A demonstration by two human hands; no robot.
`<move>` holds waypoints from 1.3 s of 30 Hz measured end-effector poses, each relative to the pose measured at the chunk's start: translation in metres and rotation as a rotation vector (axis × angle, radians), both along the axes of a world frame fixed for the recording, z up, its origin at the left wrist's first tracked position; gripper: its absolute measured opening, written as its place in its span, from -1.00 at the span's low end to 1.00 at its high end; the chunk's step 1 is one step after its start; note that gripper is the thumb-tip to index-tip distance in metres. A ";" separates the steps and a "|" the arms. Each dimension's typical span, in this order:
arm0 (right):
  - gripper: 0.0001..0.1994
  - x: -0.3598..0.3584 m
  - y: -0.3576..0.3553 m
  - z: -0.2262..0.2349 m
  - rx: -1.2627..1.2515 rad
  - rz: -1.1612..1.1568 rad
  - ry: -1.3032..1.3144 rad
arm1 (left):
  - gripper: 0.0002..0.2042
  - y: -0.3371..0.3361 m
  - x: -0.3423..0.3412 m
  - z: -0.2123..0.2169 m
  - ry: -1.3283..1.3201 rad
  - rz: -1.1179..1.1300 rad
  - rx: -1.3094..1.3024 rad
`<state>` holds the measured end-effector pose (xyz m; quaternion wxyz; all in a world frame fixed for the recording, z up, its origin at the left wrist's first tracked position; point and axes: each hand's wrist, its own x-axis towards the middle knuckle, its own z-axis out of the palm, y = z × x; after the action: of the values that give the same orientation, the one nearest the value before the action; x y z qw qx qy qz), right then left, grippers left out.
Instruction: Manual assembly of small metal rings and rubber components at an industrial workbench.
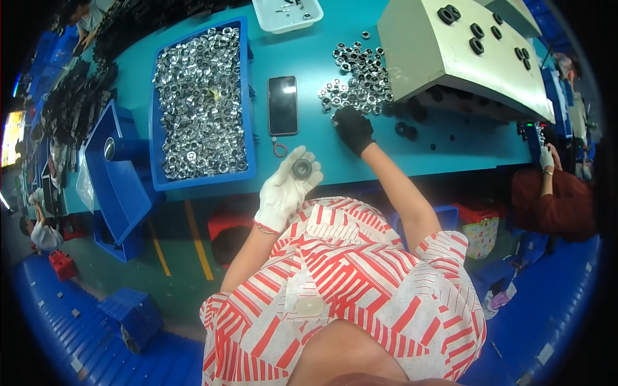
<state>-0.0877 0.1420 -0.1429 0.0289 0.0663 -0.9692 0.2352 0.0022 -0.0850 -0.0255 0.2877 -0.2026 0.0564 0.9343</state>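
In my left hand (288, 188), in a white knit glove, the fingers hold a dark round ring (301, 169) with a hole in its middle, just above the table's near edge. My right hand (353, 130) wears a black glove and reaches to the near edge of a loose pile of shiny metal rings (360, 76). Its fingers are curled together by the nearest rings, and whatever they pinch is hidden by the dark glove. A phone (283, 106) with a dark screen and a red loop lies between the pile and a blue bin (251, 96) full of similar shiny rings.
A cream metal housing (412, 51) stands at the right with several black rings (476, 46) on its top; more dark rings lie beneath. A white tray (288, 26) with small parts sits at the back. An empty-looking blue bin (106, 186) tilts at the left. Other people work around.
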 end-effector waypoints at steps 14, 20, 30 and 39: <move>-0.73 0.091 -0.029 0.111 -0.716 0.168 -0.027 | -0.63 0.018 0.002 -0.014 0.064 0.012 -0.093; -0.72 0.109 -0.035 0.119 -0.306 0.176 0.109 | -0.66 0.031 0.001 -0.007 0.086 -0.028 -0.133; -0.67 0.113 -0.029 0.119 -0.309 0.214 0.113 | -0.44 0.045 0.010 -0.005 0.252 -0.208 -0.609; -0.56 0.120 -0.027 0.102 -0.367 0.260 0.045 | -0.31 0.040 0.016 -0.005 0.596 -0.331 -1.013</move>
<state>0.0325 0.1147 -0.0407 0.0316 0.1897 -0.8926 0.4079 0.0183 -0.0455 -0.0308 0.2686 -0.0326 0.6027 0.7507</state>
